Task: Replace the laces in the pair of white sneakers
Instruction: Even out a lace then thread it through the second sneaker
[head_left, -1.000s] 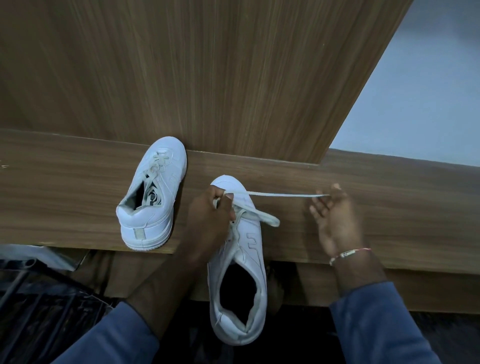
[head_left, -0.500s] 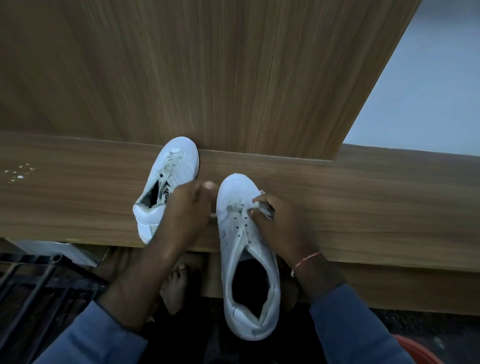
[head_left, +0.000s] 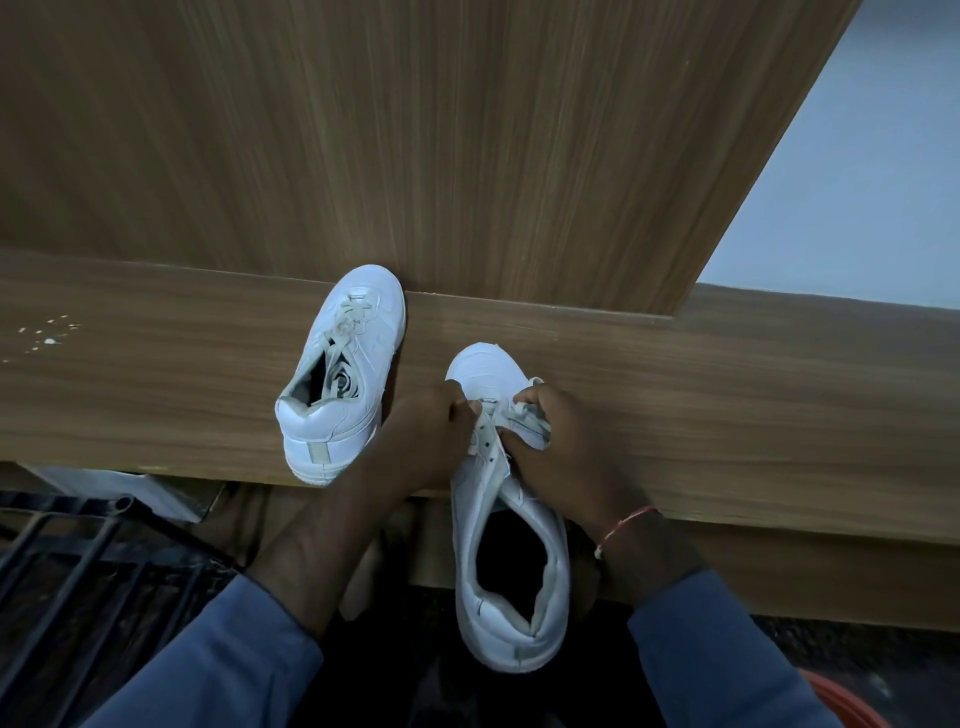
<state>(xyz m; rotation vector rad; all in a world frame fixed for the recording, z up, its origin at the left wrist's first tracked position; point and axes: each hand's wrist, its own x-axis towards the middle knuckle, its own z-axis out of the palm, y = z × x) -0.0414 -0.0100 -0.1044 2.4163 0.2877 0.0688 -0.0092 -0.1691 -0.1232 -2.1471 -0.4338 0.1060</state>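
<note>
Lace (head_left: 531, 422), judged limp and best held near its tip, was pinched by right hand (head_left: 553, 460); sneaker (head_left: 485, 370) was gripped by left hand (head_left: 428, 441)

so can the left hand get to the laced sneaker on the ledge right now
Probably yes: the laced sneaker lies beside the left hand with nothing between them, but that hand grips the near sneaker and must let go first.
</note>
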